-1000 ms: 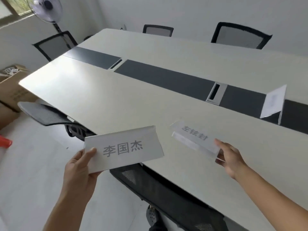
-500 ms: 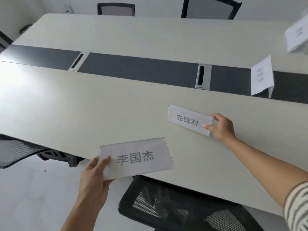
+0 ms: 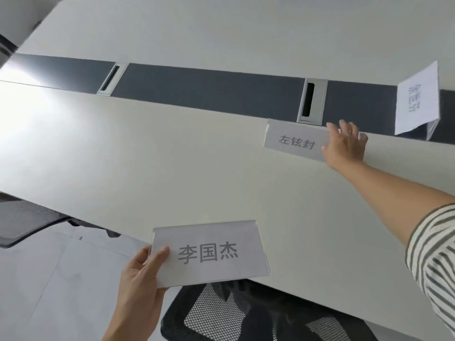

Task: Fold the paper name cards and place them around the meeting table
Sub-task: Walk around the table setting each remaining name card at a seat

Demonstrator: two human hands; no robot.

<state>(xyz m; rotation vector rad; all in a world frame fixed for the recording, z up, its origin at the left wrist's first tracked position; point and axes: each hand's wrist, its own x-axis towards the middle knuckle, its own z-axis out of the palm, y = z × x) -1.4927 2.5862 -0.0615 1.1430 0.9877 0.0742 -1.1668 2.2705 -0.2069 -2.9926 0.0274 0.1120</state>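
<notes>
Two cards show. Our left hand (image 3: 138, 284) pinches the near card (image 3: 209, 254). Our right hand (image 3: 344, 148), fingers (image 3: 348, 131) spread, touches the far card (image 3: 293, 141).

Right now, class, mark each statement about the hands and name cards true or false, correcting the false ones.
The left hand holds a folded white paper name card. True.
The right hand lifts a second white card high above the pale meeting table. False: that card stands on the table, the hand touching its right end.
A third white card stands on the dark grey centre strip. True.
No chair is visible. False: a black mesh chair sits below the held card.
</notes>
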